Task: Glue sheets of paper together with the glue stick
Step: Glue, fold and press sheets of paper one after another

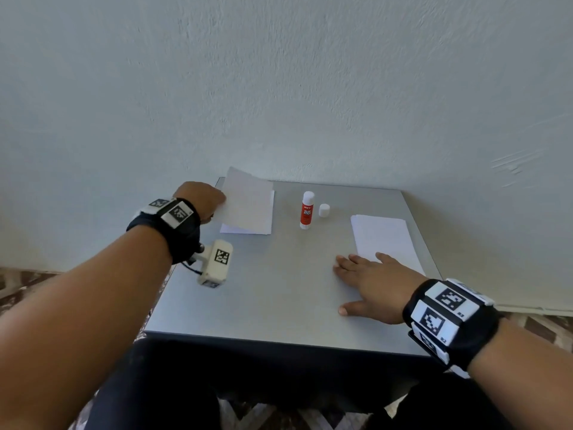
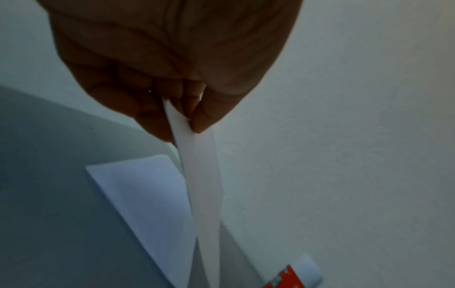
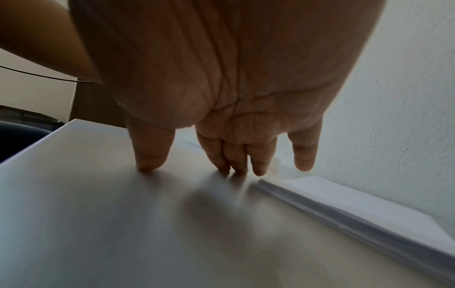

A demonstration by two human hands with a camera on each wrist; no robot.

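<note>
At the far corner of the grey worktop point(image 1: 279, 290), the left hand point(image 1: 200, 198) pinches a white sheet point(image 1: 248, 200) lifted off a small stack of paper point(image 1: 245, 228); its wrist view alone shows thumb and fingers point(image 2: 152, 117) clamping the edge. The right hand point(image 1: 372, 287) lies flat, fingers straight, its fingertips point(image 3: 258, 169) touching a second paper stack point(image 1: 383, 237). Between the hands stands the uncapped glue stick point(image 1: 307, 210), its cap point(image 1: 324, 210) beside it.

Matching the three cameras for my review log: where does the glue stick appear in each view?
Head: the glue stick stands upright and uncapped at the middle of the table's far side, its cap beside it.
Left wrist: only part of it shows, at the bottom edge, right of centre.
Right wrist: not in it.
Shared landmark: the grey table top, seen in every view.
</note>
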